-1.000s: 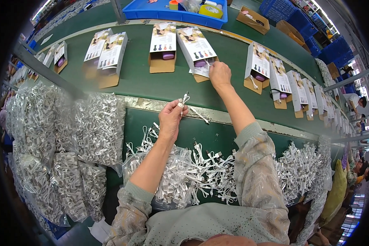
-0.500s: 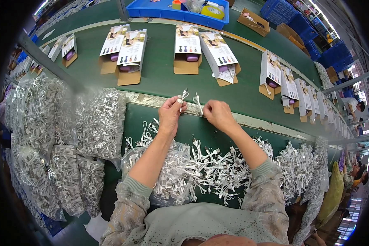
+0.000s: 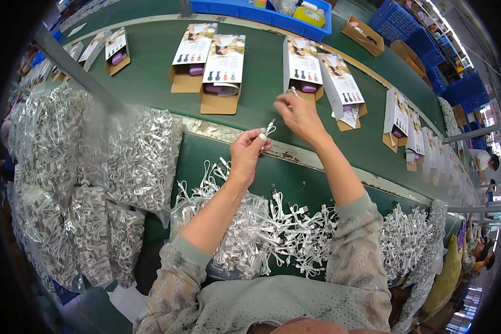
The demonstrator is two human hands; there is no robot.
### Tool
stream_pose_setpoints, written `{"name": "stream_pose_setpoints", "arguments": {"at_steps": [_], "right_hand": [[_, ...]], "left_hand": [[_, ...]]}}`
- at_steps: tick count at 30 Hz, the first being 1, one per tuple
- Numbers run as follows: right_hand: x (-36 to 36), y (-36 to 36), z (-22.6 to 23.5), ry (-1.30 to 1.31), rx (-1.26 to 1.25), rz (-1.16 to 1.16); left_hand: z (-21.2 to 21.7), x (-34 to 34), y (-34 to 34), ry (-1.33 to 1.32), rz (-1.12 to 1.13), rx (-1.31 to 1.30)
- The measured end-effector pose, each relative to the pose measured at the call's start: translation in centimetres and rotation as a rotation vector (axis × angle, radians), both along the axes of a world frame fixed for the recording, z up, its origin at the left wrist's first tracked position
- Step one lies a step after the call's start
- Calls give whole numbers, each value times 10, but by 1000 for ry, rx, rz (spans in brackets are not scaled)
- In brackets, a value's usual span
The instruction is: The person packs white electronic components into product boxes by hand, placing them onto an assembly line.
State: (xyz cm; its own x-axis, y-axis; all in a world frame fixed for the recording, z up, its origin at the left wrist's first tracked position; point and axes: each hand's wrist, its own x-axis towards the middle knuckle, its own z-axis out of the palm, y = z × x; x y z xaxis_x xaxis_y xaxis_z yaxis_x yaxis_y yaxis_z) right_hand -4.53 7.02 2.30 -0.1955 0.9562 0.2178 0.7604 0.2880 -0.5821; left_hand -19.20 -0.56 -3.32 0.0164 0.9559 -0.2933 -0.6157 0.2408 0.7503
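**Looped white USB cable (image 3: 269, 129) held up near a green table (image 3: 197, 153)**

In the head view, we see crinkled, glossy plastic bags (image 3: 136, 161) at the left, packed tight with white leads. A loose, tangled heap of cables (image 3: 300, 239) with metal plugs lies close to the person's body. Smooth printed cartons (image 3: 228, 58) rest with brown cardboard flaps folded open, and rounded purple cases (image 3: 308, 88) show in several mouths.

The table is dark green, bordered by a worn, scuffed metal strip (image 3: 211, 129); beyond that, we find a matt green belt carrying the cartons. Farther off stand a blue plastic tray (image 3: 239, 8) with a roll of yellow tape (image 3: 309, 16), an open cardboard box (image 3: 363, 36) and stacked blue crates (image 3: 392, 19).

The left grip (image 3: 245, 156) is pinched together on the USB cable, a slim white loop with its tip pointing up. The right grip (image 3: 299, 117) is closed on a second white cable (image 3: 293, 91), mostly hidden by the fingers, just before a carton's open mouth; we cannot tell whether they touch.
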Motion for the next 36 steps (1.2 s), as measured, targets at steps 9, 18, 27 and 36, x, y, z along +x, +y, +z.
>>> {"name": "stream_pose_setpoints", "arguments": {"at_steps": [9, 18, 27, 36], "right_hand": [[2, -64, 5, 540, -326, -103], [-24, -19, -39, -121, 527, 40], [32, -110, 18, -184, -303, 197], [43, -161, 25, -119, -619, 128]], "left_hand": [[-8, -4, 6, 218, 149, 75], [-2, -6, 1, 183, 60, 20], [24, -29, -5, 749, -773, 411], [35, -37, -9, 1329, -1199, 622]]}}
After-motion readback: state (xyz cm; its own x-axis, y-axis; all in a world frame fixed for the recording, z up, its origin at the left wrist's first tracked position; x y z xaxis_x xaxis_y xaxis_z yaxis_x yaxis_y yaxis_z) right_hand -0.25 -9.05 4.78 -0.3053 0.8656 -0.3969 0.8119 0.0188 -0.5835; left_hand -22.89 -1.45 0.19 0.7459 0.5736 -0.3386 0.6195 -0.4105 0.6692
